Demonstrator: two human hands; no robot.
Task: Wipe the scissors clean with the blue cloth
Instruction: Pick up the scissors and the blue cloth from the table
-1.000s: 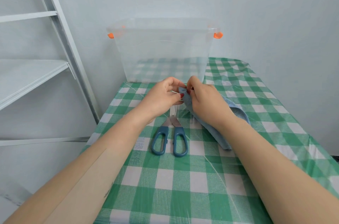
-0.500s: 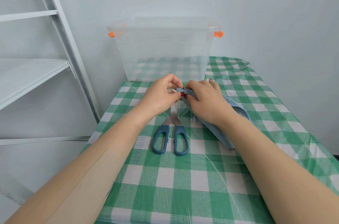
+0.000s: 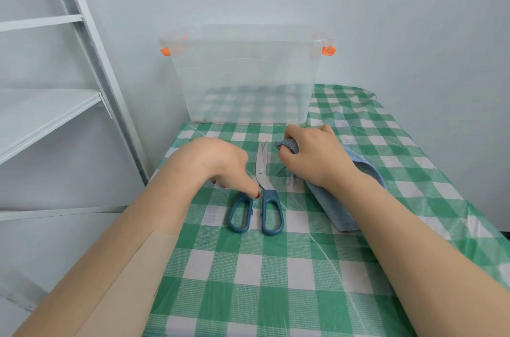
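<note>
The scissors [image 3: 261, 171] lie flat on the checked tablecloth, steel blades nearly closed and pointing away, teal handles toward me. My left hand [image 3: 218, 162] sits just left of the pivot with its fingers curled under. Its thumb tip lies on the top of the left handle. My right hand [image 3: 311, 156] grips a bunched corner of the blue cloth [image 3: 335, 207] just right of the blade tips, apart from them. The rest of the cloth trails under my right wrist onto the table.
A clear plastic storage bin [image 3: 245, 80] with orange clips stands at the back of the table [image 3: 276, 281] against the wall. A white metal shelf rack [image 3: 91, 41] stands to the left, past the table's edge.
Both hands were together at the blade tips with the cloth. Now my left hand has drawn back to the handles and my right hand has pulled the cloth off to the right, baring the blades.
</note>
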